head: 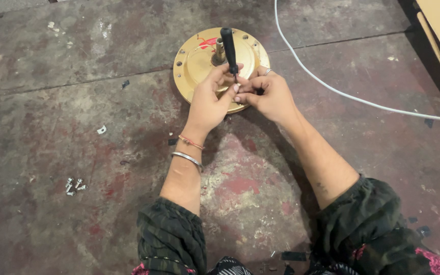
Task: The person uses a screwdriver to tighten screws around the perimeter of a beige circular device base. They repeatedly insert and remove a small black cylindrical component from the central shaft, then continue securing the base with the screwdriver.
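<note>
Working low over a stained concrete floor (pixel 77 102), both hands meet at the near edge of a round brass-coloured metal disc (pixel 194 61), which lies flat just above the centre of the frame; the left hand (pixel 211 97) is curled shut, its fingertips pinching the thin shank of a black-handled screwdriver (pixel 228 46) close to the tip, the handle tilting up and away over the disc; the right hand (pixel 271 94) is closed too, thumb and forefinger pinched right against the left at the driver's point, though whether it holds the shank itself or some small part there I cannot tell; the disc looks like stiff, thick metal, fairly heavy for its size I'd judge, with a smooth painted face that could be slippery, so its rim is the sensible place to take it, clear of the central shaft (pixel 219 51) that stands up from the middle; the screwdriver looks light and rigid, its ribbed black handle the natural grip; a cluster of small silvery screws (pixel 74 186) lies well apart at the lower left of the frame, tiny, hard and easy to scatter; a white cable (pixel 332 86) sweeps across the upper right, limp and clear of the hands.
</note>
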